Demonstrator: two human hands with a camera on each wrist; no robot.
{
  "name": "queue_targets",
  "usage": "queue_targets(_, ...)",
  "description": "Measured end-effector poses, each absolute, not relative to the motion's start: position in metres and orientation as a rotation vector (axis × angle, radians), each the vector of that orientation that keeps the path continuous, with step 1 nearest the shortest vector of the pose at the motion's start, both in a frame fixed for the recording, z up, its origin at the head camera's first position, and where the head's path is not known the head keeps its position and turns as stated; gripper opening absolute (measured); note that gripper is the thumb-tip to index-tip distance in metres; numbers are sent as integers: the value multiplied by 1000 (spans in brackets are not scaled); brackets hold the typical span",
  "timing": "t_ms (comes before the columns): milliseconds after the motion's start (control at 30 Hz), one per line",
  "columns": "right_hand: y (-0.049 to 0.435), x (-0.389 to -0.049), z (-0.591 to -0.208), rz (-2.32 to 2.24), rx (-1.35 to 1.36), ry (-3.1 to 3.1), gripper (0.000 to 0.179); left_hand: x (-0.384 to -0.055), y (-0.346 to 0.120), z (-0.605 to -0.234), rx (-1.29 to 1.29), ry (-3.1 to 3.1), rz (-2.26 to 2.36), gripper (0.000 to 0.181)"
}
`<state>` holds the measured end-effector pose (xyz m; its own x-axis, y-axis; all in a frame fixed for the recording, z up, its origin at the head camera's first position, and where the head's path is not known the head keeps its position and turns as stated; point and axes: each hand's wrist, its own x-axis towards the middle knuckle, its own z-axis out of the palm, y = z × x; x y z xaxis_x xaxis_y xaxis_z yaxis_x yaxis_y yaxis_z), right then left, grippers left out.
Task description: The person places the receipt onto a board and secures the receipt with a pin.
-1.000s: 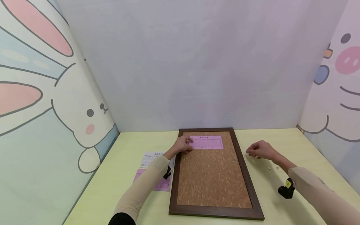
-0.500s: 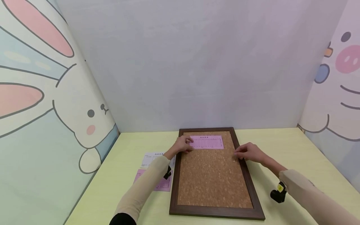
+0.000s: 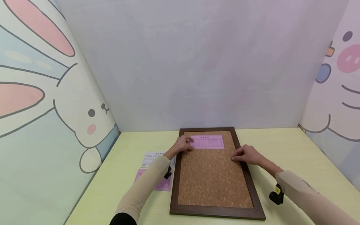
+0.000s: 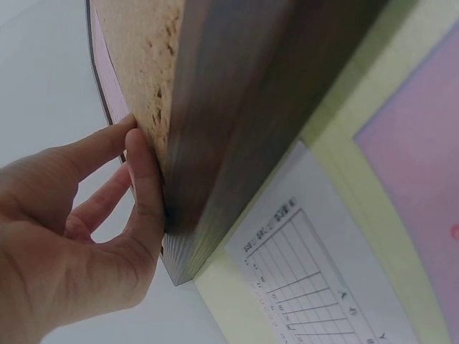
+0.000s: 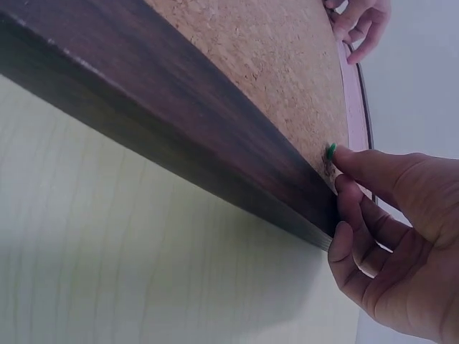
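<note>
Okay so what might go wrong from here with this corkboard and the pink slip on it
The pink slip may shift on the corkboard if the left hand, at its left end, nudges it.
The small green piece at the right hand is tiny and could slip away.
In the head view, the left sleeve overlaps the white sheet and might brush it askew.

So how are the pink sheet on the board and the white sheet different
The pink sheet lies on the cork board; the white sheet lies on the table. In the head view, the left hand overlaps the pink sheet's left end, while the left sleeve partly hides the white sheet. Both carry printed grids.
</note>
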<state>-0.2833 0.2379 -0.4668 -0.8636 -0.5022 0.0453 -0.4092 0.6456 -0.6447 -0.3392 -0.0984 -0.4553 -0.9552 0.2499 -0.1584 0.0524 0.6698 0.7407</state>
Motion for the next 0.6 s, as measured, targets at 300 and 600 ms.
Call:
queue_targets(300,238,-284,-467,-964,-718,2769,10,-339,-98,-455,232,2641,1153,35)
queue_targets(600,241,-282,-465,-984,-694,2784,8,-339,-98,-456,227,2636,1162,36)
